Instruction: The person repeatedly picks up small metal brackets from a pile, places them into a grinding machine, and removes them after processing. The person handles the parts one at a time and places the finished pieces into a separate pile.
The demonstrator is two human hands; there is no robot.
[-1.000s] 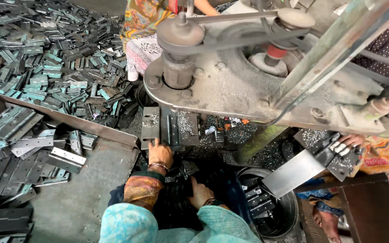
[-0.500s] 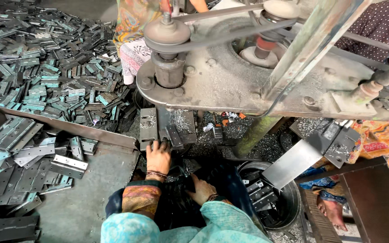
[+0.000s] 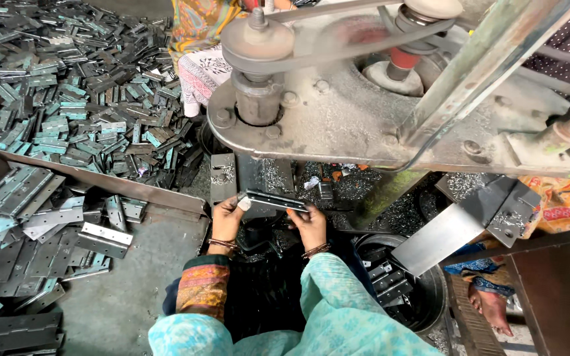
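A long dark metal hinge strip (image 3: pixel 276 200) is held level between both my hands, just below the machine's grey body (image 3: pixel 357 125). My left hand (image 3: pixel 227 219) grips its left end with the fingers closed on it. My right hand (image 3: pixel 310 224) grips its right end. Both hands wear bangles at the wrist. Metal filings lie on the machine bed (image 3: pixel 262 175) right behind the strip.
A large heap of metal hinges (image 3: pixel 67 99) covers the floor at left, behind an angled metal bar (image 3: pixel 100 181). Loose hinges (image 3: pixel 103 238) lie near my left arm. A dark round bin (image 3: pixel 404 290) holding pieces stands at right. Other people's patterned clothes (image 3: pixel 562 204) and a foot (image 3: pixel 489 306) show at right and top.
My hands have come up from lower down and now hold the hinge strip level between them; the view has shifted slightly.
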